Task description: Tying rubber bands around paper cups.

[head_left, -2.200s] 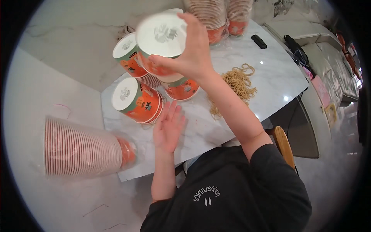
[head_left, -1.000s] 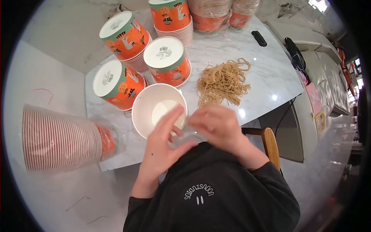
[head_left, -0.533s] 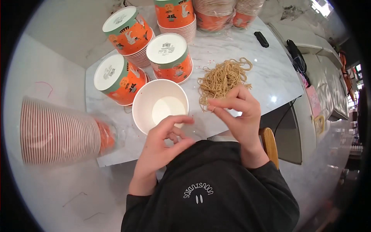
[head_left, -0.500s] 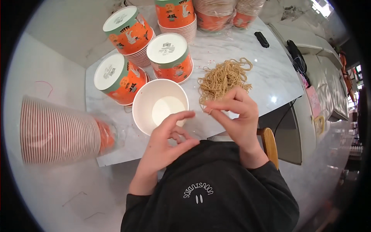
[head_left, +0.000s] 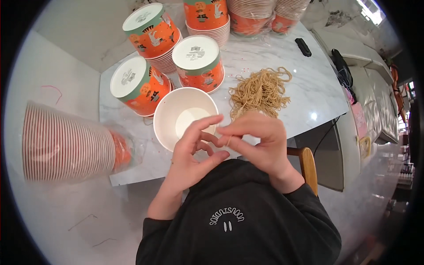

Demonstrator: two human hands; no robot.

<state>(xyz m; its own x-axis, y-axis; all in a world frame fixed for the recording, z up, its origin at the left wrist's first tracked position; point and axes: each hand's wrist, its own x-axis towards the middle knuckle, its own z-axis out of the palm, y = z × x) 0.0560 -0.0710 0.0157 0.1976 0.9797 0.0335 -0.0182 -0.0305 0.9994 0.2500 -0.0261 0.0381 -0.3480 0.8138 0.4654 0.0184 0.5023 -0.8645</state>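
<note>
My right hand [head_left: 258, 139] is closed in a pinch, with a short bit of thin tan cord [head_left: 229, 140] showing at its fingertips. Close beside it, my left hand [head_left: 192, 150] has its fingers curved and apart, nothing seen in them. Just beyond the left hand is a white paper bucket [head_left: 165, 119], mouth up and with nothing seen inside; that hand partly covers its near rim. A loose heap of tan cords [head_left: 260, 90] lies on the table past my right hand.
Orange and green paper buckets [head_left: 201, 75] stand upside down in stacks at the back left. A bagged stack of buckets [head_left: 70, 143] lies at the far left. The marble table [head_left: 313, 95] also bears a small black object [head_left: 303, 47]. A wooden chair back [head_left: 308, 170] is at the right.
My right hand has moved left and a little down with the cord, coming close to the left hand's fingertips. The left hand has barely moved. The whole view has shifted slightly.
</note>
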